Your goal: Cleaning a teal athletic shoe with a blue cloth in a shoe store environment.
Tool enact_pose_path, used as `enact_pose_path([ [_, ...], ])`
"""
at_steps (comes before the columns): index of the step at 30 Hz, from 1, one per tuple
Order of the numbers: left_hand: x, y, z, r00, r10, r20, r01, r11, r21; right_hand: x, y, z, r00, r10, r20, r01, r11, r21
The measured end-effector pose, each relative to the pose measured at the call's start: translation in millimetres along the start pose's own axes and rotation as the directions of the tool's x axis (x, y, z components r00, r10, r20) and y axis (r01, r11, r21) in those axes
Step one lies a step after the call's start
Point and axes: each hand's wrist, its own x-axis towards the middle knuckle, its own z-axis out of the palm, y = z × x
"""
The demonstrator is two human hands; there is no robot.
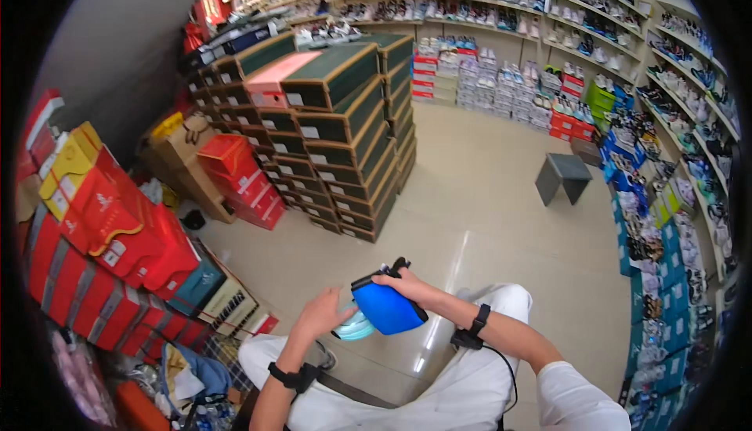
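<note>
My right hand [405,287] grips the upper edge of a bright blue pouch-like item [389,309] with black trim, above my lap. A pale turquoise, rounded object [356,326] shows just left of and partly behind the blue item; I cannot tell whether it is a separate thing. My left hand [325,312] is at the turquoise object, with the thumb against or close to its edge and the other fingers blurred. Whether the left hand grips it is unclear. Black straps with small devices are on both wrists.
Tall stacks of dark green shoeboxes [346,140] stand ahead, with red shoeboxes [238,175] beside them. Red bags [126,231] and boxes are piled at the left. A grey stool [563,173] stands on the tiled floor at the right. Shelves of shoes [482,16] line the walls.
</note>
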Motion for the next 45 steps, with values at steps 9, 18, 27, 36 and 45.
enact_pose_path([
  [9, 50, -19, 62, 0.958, 0.192, 0.214, -0.002, 0.748, -0.664, -6, -11, -25, 0.997, -0.054, -0.064, 0.053, 0.999, -0.010],
  [18, 47, -19, 110, 0.972, -0.037, 0.231, 0.179, 0.755, -0.631, -5, -12, -26, 0.988, 0.154, -0.027, -0.153, 0.988, 0.029],
  [27, 40, -7, 76, 0.973, -0.087, 0.215, 0.232, 0.381, -0.895, 16, -13, -62, 0.989, 0.076, -0.125, -0.003, 0.864, 0.503],
  [36, 19, 4, 45, 0.930, 0.013, 0.366, 0.364, 0.080, -0.928, 5, 1, -38, 0.606, -0.537, -0.587, 0.426, 0.842, -0.330],
  [45, 13, 3, 42, 0.969, 0.055, 0.240, 0.233, 0.103, -0.967, -5, -20, -20, 0.387, -0.800, 0.458, 0.740, -0.027, -0.672],
])
